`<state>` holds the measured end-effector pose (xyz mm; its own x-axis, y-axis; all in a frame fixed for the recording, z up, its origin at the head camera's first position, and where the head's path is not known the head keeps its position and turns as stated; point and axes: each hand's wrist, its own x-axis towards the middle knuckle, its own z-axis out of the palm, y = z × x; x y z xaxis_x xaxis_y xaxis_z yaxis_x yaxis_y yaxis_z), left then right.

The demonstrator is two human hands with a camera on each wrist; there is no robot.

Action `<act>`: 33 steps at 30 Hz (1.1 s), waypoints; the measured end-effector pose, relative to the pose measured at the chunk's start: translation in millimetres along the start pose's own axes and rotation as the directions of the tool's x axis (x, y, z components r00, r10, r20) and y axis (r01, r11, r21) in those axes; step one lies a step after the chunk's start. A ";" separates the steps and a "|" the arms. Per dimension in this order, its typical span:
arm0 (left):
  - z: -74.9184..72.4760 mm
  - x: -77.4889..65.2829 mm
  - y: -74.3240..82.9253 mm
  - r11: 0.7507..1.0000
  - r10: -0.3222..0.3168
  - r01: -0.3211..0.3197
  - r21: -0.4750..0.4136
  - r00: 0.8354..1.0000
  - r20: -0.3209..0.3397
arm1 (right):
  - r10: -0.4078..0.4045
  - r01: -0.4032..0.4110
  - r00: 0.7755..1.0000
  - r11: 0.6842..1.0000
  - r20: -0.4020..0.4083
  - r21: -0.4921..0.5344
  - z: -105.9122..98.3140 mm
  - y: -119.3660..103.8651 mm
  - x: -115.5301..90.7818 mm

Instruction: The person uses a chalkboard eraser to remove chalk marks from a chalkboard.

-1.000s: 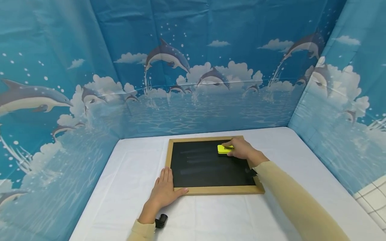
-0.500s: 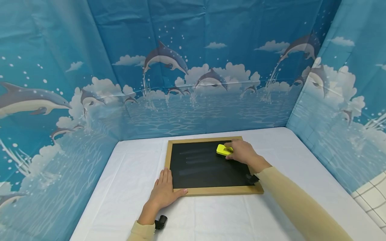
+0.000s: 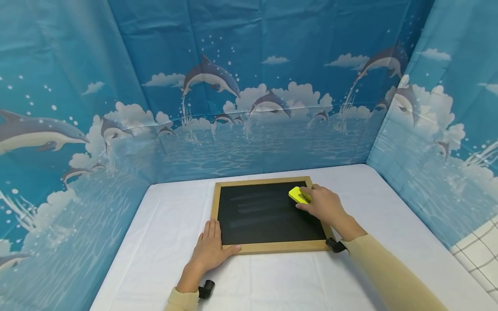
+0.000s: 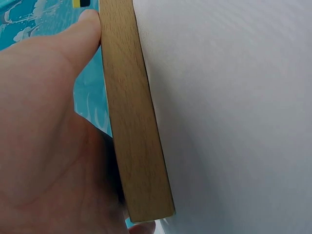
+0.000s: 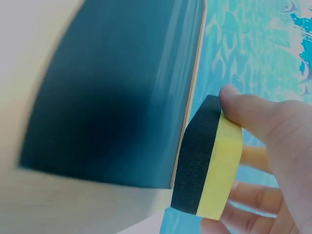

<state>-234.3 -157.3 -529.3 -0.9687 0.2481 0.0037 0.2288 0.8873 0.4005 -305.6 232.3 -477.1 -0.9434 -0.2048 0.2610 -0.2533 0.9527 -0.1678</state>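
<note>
A blackboard [image 3: 268, 220] in a wooden frame lies on the white table, with faint pale smears across its left half. My left hand [image 3: 210, 248] rests with straight fingers along the frame's left side, its thumb on the front edge; the left wrist view shows the thumb beside the wooden frame [image 4: 129, 107]. Over the board's upper right part, my right hand [image 3: 327, 207] grips a yellow-and-black board eraser [image 3: 298, 195] between thumb and fingers. In the right wrist view the eraser [image 5: 207, 161] is tilted, its black felt side facing the board.
White cloth covers the tabletop [image 3: 280, 280] around the board. A blue curtain [image 3: 256, 147] printed with dolphins stands behind and on both sides. Each wrist wears a small black camera [image 3: 206, 289]. White tiles [image 3: 480, 255] show at the far right.
The eraser in my right hand has turned and shifted right across the board, and the right forearm has moved right with it. My left hand keeps its place on the frame.
</note>
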 end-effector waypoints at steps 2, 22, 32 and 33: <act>0.5 -0.4 0.2 1.000 -0.001 0.001 -0.005 1.000 -0.004 | 0.026 -0.026 1.000 1.000 -0.005 0.002 -1.0 1.9 -7.4; 3.7 0.2 -2.5 1.000 -0.003 0.004 0.015 1.000 -0.013 | 0.399 -0.400 0.917 0.915 0.024 0.050 -13.1 54.3 -59.1; 2.2 -1.4 -1.5 1.000 0.009 -0.009 0.010 1.000 -0.009 | 0.426 -0.425 0.905 0.902 0.004 0.071 -5.7 74.2 -75.3; 2.0 -1.8 -1.2 1.000 0.008 -0.008 0.008 1.000 -0.008 | 0.427 -0.426 0.904 0.902 0.000 0.068 -5.1 75.0 -76.3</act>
<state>-232.7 -158.0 -531.7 -0.9676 0.2521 0.0146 0.2374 0.8885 0.3927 -251.5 320.6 -504.8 -0.9612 0.2213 0.1645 0.1584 0.9314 -0.3276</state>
